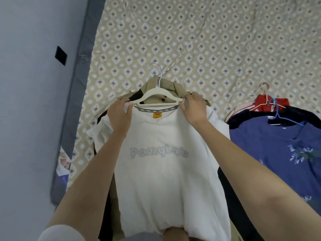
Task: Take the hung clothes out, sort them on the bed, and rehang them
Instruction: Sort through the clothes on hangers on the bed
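white shirt (166, 180) and hanger (157, 92), over bed (208, 40)

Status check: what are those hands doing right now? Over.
Left hand, right hand: both gripping white printed T-shirt at shoulders. White plastic hanger at collar. Beige jacket underneath.

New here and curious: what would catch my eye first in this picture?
A white sweatshirt fills the centre, held at its shoulders by the left hand and right hand on a white hanger. Right of it, a blue floral garment and a red garment lie on the patterned bedspread.
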### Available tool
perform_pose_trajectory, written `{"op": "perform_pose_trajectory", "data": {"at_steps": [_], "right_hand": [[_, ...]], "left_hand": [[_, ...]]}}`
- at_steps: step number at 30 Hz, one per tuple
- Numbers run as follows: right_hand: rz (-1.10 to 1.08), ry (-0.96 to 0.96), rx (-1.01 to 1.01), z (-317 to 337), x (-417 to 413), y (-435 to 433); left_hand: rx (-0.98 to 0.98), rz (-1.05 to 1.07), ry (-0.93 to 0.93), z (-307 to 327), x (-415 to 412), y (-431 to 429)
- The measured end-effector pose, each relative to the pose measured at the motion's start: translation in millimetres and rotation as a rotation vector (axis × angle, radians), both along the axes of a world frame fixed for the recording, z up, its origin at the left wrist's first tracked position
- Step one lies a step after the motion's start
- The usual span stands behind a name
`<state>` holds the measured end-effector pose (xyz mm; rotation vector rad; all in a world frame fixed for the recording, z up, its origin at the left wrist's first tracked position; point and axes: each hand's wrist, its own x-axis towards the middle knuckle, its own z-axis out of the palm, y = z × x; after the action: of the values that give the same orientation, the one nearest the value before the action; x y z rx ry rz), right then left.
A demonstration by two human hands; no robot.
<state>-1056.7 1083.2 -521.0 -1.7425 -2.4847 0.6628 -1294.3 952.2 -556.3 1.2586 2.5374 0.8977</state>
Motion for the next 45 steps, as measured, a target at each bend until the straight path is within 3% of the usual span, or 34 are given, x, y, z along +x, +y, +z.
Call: {"op": "perform_pose_trajectory", "data": {"at_steps": [5, 18, 24, 33, 39, 45], "right_hand": [[0.053, 0.053, 0.044, 12.1, 27.3, -21.3], [0.063, -0.103, -0.004, 67.4, 153.0, -29.6], [0.054, -0.108, 0.046, 78.3, 268.7, -7.7], [0.108, -0.14, -0.061, 78.4, 438.7, 14.5], [0.056, -0.149, -0.075, 48.5, 515.3, 36.7], [-0.014, -0.191, -0.115, -24.7, 549.8, 62.4]], "left_hand": [[-0.01, -0.081, 0.079, -0.1, 24.0, -1.6], [-0.154, -0.285, 0.212, 60.8, 152.5, 11.5], [-0.216, -0.26, 0.227, 79.7, 264.4, 32.2], [-0.289, -0.221, 0.17, 86.2, 459.2, 46.3], [-0.34, -0.285, 0.129, 60.2, 530.9, 69.4], [-0.329, -0.289, 0.081, -5.0, 565.6, 92.1]]}}
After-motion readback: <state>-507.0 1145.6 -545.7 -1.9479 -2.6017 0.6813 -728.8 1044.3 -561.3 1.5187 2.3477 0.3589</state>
